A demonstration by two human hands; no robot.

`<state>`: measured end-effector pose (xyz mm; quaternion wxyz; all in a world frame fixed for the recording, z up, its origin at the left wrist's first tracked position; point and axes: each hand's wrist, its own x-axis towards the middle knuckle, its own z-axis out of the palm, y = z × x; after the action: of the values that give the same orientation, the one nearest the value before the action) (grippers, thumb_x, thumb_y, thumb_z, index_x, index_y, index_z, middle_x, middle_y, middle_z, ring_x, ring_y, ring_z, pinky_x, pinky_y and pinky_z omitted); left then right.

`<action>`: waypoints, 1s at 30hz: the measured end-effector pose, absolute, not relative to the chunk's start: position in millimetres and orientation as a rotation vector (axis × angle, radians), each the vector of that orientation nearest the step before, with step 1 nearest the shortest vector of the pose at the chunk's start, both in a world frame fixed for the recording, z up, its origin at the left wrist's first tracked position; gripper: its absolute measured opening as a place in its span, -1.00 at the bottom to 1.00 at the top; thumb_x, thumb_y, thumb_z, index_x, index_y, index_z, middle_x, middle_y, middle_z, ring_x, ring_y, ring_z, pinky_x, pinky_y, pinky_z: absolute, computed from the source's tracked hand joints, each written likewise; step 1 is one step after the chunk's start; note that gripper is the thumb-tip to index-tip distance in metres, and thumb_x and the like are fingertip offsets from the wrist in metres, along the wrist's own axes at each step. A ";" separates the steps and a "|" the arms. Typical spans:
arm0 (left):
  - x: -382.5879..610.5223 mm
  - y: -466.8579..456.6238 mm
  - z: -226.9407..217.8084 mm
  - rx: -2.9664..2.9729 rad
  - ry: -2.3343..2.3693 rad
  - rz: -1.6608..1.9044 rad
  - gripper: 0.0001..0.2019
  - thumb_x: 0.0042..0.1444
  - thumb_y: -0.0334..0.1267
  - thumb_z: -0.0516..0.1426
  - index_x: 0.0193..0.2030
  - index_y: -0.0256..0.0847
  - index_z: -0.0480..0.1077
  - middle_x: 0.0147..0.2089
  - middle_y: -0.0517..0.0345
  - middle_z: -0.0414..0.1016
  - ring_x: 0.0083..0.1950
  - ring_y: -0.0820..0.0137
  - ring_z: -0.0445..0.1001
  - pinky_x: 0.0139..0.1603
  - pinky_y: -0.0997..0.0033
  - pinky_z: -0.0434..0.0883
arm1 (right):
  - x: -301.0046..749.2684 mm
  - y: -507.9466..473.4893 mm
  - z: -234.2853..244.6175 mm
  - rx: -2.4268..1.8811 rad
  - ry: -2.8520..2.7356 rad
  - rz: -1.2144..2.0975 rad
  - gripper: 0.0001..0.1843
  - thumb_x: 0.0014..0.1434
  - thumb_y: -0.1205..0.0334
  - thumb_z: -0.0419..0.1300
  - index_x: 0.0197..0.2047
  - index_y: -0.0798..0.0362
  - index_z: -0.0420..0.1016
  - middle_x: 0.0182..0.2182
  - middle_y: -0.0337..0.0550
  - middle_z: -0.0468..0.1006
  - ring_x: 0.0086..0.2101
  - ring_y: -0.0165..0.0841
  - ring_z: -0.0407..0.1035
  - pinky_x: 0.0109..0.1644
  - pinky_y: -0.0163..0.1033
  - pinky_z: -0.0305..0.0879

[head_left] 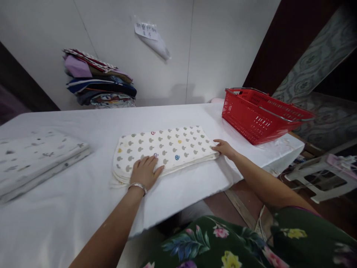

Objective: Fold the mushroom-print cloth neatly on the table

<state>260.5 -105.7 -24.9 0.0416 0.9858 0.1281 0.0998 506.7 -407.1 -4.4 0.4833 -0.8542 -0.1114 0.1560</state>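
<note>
A folded white cloth (167, 145) printed with grey mushrooms and a few coloured ones lies in several layers on the white-covered table (178, 197). My left hand (145, 173), a silver bangle at its wrist, rests flat on the cloth's near left part with the fingers spread. At the cloth's right end my right hand (225, 149) has its fingers closed on the edge; the fingertips under the layers are partly hidden.
To the left lies another folded white cloth (36, 156) with a dark leafy print. A stack of folded fabrics (100, 83) stands against the wall. At the back right is a red basket (251, 119) with metal handles. A white stool (329, 176) stands beyond the table's right end.
</note>
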 end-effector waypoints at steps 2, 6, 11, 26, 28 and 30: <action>260.5 -105.4 -25.6 3.018 0.392 0.318 -0.48 0.20 0.08 -0.16 0.14 -0.13 0.31 0.25 0.11 0.27 0.28 0.18 0.12 0.23 0.07 0.04 | 505.9 -407.2 -4.4 -2.152 -0.249 0.450 -0.32 -0.05 0.20 0.33 0.14 0.16 0.29 -0.51 -0.29 0.39 -0.59 -0.55 0.18 -0.57 -0.44 0.11; 260.7 -104.9 -26.7 3.010 0.376 0.343 -0.50 0.20 0.07 -0.14 0.12 -0.13 0.32 0.24 0.11 0.27 0.27 0.18 0.13 0.22 0.08 0.04 | 506.5 -399.9 0.3 -2.314 -0.249 0.472 -0.27 0.01 0.13 0.28 0.23 0.11 0.20 -0.27 -0.09 0.49 -0.50 -0.48 0.30 -0.50 -0.41 0.21; 259.9 -106.1 -26.5 2.983 0.398 0.318 -0.51 0.20 0.06 -0.13 0.14 -0.10 0.30 0.25 0.13 0.27 0.28 0.18 0.12 0.23 0.04 0.03 | 519.5 -378.2 5.3 -2.433 -0.175 0.369 -0.28 0.03 0.06 0.25 0.22 0.13 0.21 0.00 0.07 0.43 -0.18 -0.31 0.39 -0.18 -0.32 0.29; 254.5 -108.9 -28.1 2.907 0.381 0.344 -0.53 0.20 0.07 -0.10 0.13 -0.10 0.29 0.24 0.13 0.27 0.27 0.18 0.13 0.24 0.02 0.02 | 543.2 -325.8 -11.6 -2.648 -0.388 0.122 -0.40 0.22 0.15 -0.04 0.29 0.18 0.04 0.06 0.19 0.36 0.03 -0.12 0.28 0.06 -0.08 0.17; 253.3 -110.8 -27.8 2.888 0.374 0.362 -0.54 0.19 0.07 -0.09 0.11 -0.10 0.30 0.23 0.14 0.28 0.26 0.18 0.13 0.24 0.02 0.03 | 544.0 -327.9 -20.1 -2.764 -0.523 0.039 -0.45 0.26 0.14 -0.13 0.27 0.17 0.09 0.02 0.18 0.40 0.01 -0.11 0.29 0.04 -0.06 0.18; 252.2 -112.2 -27.4 2.868 0.368 0.394 -0.55 0.18 0.07 -0.07 0.09 -0.09 0.31 0.21 0.14 0.30 0.25 0.18 0.15 0.24 0.02 0.04 | 546.5 -329.9 -26.6 -2.828 -0.605 0.000 -0.46 0.27 0.12 -0.18 0.26 0.16 0.09 -0.02 0.17 0.42 -0.02 -0.11 0.32 0.00 -0.06 0.21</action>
<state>252.2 -112.2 -27.4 0.1116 0.9767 0.1253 0.1341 546.5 -329.9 -26.6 0.1247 -0.9702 -0.2075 -0.0002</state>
